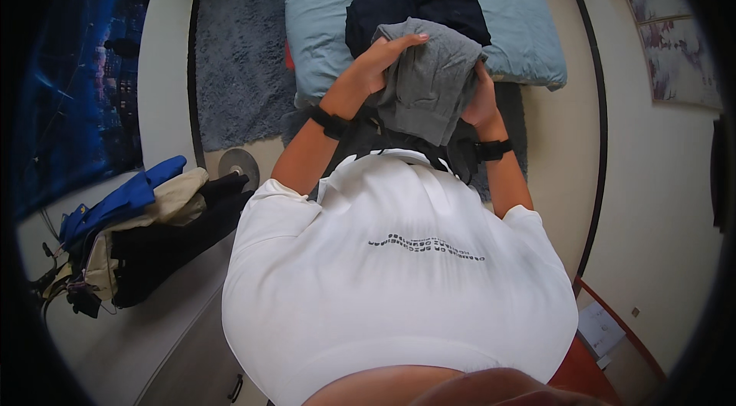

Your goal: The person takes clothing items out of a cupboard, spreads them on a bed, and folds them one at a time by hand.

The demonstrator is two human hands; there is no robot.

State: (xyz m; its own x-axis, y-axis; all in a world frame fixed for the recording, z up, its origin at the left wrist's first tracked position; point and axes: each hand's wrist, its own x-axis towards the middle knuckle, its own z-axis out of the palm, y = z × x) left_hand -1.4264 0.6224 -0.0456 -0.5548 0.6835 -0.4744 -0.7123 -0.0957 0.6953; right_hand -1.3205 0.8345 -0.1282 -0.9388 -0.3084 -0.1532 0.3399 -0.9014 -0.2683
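Observation:
A grey cloth garment, bunched or folded over, is held up between my two hands at the near edge of the bed. My left hand grips its left side, the thumb lying on top of the cloth and the fingers hidden beneath. On the other side, my right hand holds the right edge, its fingers partly behind the fabric. Just beyond the grey garment, dark folded clothes lie on the light blue bedsheet. The grey cloth covers part of them.
A grey shaggy rug lies left of the bed. Blue, beige and black clothes hang on a rack at the lower left, near a round grey base. A red-edged piece of furniture stands at the lower right.

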